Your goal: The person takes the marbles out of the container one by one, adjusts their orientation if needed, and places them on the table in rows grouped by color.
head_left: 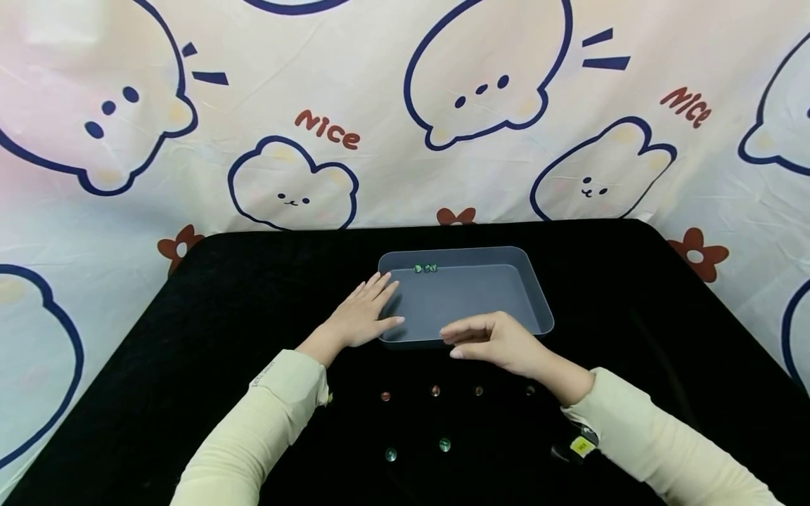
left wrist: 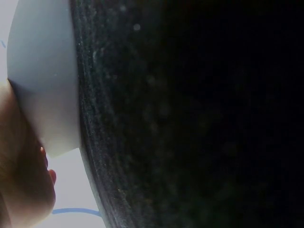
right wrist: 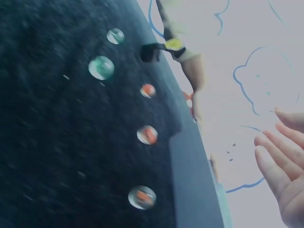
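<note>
A grey rectangular tray [head_left: 465, 299] lies on the black-covered table. Three green glass marbles [head_left: 426, 268] sit in a row by its far wall, toward the left. My left hand [head_left: 359, 309] is at the tray's left side, fingers spread and straight, nothing held. Whether it touches the rim cannot be made out. My right hand [head_left: 496, 342] hovers over the near rim toward the right, fingers loosely bent, palm inward, and empty. The right wrist view shows that hand [right wrist: 287, 168] with fingers extended. Nearer than the tray lie several orange-red marbles [head_left: 435, 391] in a row.
Two green marbles [head_left: 445, 445] rest on the black cloth [head_left: 253, 295] nearest to me. A wrist device with a yellow label [head_left: 582, 445] is strapped under the right sleeve. Behind the table hangs a cartoon-printed curtain [head_left: 392, 183].
</note>
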Available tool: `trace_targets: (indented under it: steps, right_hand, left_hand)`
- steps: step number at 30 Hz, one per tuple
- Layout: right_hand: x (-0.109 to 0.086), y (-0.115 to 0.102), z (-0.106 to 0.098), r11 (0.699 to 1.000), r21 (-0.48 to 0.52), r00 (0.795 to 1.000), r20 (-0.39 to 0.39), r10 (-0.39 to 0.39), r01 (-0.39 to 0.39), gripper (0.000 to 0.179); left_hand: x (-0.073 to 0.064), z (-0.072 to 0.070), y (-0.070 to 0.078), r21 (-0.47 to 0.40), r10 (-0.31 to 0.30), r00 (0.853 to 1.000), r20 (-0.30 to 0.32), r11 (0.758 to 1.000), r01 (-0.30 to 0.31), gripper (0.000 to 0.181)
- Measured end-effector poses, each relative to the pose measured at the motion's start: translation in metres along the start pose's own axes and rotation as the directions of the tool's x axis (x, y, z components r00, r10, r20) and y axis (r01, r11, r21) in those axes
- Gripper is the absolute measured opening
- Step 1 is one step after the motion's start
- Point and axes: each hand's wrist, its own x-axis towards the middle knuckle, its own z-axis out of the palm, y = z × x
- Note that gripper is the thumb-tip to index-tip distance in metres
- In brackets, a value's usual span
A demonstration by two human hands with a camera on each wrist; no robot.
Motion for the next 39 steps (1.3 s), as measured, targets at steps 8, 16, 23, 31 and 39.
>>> trace_targets:
  steps: [8, 16, 23, 31, 39]
  right_hand:
    - [0.014, -0.007, -0.018, 0.999, 0.024, 0.996, -0.08, 0.032, -0.03, 0.037]
    - [0.029, -0.005, -0.029, 0.997, 0.027, 0.989, -0.127, 0.072, -0.069, 0.037]
    - [0.043, -0.001, -0.034, 0.995, 0.037, 0.985, -0.141, 0.098, -0.093, 0.036]
    - [0.056, -0.002, -0.038, 0.991, 0.009, 0.978, -0.164, 0.131, -0.131, 0.035]
    - [0.069, 0.0, -0.044, 0.994, 0.011, 0.98, -0.169, 0.108, -0.108, 0.032]
  left_hand:
    - [0.001, 0.0, -0.002, -0.022, 0.011, 1.0, 0.001, 1.0, -0.011, 0.073]
    - [0.0, 0.0, -0.002, -0.019, 0.019, 1.0, -0.004, 1.0, -0.019, 0.075]
    - [0.001, 0.0, -0.003, -0.021, 0.012, 1.0, -0.001, 1.0, -0.012, 0.074]
    - [0.001, 0.0, -0.003, -0.035, 0.001, 1.0, 0.011, 0.999, -0.001, 0.072]
    - [0.0, 0.0, -0.003, -0.032, -0.002, 1.0, 0.016, 0.999, 0.003, 0.071]
